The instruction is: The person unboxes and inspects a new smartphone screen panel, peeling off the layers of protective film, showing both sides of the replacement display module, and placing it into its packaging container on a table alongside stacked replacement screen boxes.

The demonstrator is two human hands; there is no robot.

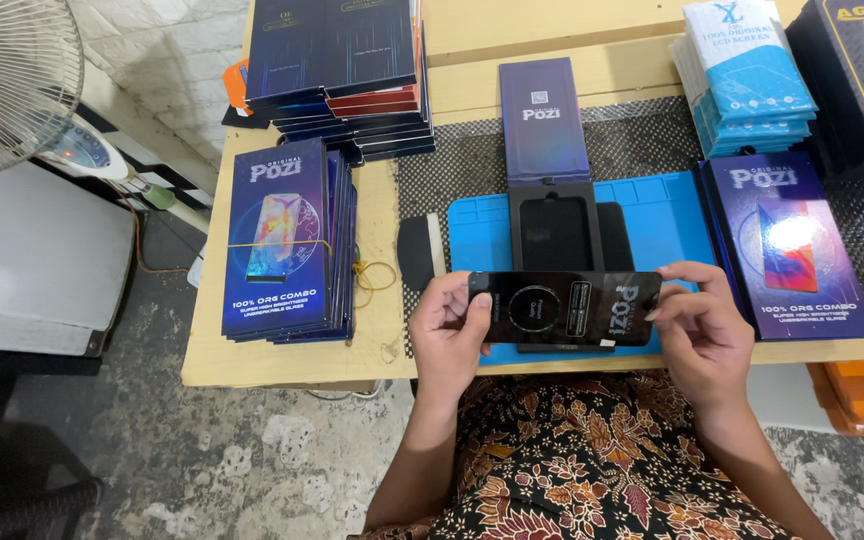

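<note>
A black phone screen panel [564, 308] with round and square stickers on it lies flat between both hands, just above the front edge of the table. My left hand [449, 335] grips its left end, thumb on top. My right hand [704, 330] pinches its right end. Behind the panel an open black box tray [555, 232] rests on a blue work mat [674, 222], with its purple lid [542, 118] folded back.
A rubber-banded stack of purple-blue boxes [280, 240] sits at the left of the wooden table [282, 362], more dark boxes [347, 70] behind it. One purple box [790, 245] lies right; light blue packs [747, 75] behind. A fan [7, 85] stands far left.
</note>
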